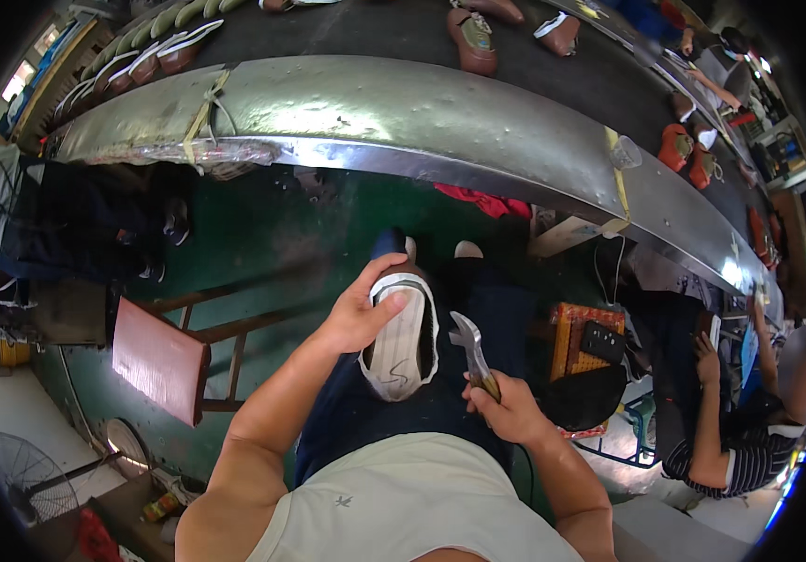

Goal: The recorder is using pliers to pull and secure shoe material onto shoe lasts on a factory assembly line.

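Over my lap lies a shoe upper on its last (397, 354), its pale sole side facing up, with a white edge around it and brown at one end. My left hand (362, 314) grips the brown end, thumb pressed on the pale surface and fingers wrapped around the side. Just to the right, my right hand (504, 405) is closed around the handle of a hammer (471, 351). The hammer's metal head points up and away from me, apart from the shoe.
A metal-edged conveyor (328, 103) carrying several brown shoes (471, 39) crosses ahead. A brown-topped stool (161, 361) stands left, near a fan (28, 478). At right are an orange woven seat (571, 342) and a co-worker in a striped shirt (759, 456). Another person (75, 220) stands far left.
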`<action>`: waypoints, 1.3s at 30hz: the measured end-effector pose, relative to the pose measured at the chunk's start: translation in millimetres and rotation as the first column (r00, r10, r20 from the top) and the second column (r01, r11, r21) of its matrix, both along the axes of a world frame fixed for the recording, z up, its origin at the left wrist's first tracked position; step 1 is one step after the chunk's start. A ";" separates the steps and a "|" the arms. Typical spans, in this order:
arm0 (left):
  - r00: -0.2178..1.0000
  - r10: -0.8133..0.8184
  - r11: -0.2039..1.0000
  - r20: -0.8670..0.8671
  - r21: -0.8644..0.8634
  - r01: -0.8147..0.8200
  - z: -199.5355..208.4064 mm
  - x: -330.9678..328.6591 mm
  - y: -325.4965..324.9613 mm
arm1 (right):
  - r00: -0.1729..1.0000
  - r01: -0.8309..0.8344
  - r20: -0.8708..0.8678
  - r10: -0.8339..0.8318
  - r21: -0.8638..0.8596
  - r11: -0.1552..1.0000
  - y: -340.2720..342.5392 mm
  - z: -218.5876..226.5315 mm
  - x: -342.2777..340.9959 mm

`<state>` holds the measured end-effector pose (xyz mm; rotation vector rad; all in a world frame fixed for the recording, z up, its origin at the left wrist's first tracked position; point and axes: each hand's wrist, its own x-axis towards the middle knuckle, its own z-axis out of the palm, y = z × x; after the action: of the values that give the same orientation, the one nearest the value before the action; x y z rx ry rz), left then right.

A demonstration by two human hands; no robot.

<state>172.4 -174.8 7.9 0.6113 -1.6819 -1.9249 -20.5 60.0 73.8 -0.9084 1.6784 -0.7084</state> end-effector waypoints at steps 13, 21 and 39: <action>0.997 -0.043 0.930 0.062 -0.363 0.063 13.4 13.6 -4.1 | 0.899 -0.082 0.427 0.093 -0.044 0.996 -57.2 18.5 7.1; 0.997 0.075 0.967 0.013 -0.246 -0.070 -19.1 2.4 -16.1 | 0.985 -0.167 -0.043 0.164 -0.084 0.982 -80.9 -24.0 2.7; 0.973 0.203 0.977 0.107 -0.089 -0.194 -26.0 -12.0 -15.3 | 0.906 -0.383 -0.208 0.370 -0.028 0.923 -76.2 -3.7 -20.1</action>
<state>160.4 -190.2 -18.1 0.8417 -1.6874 -1.7035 -40.6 -16.3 70.1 -1.3462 1.5898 -0.4220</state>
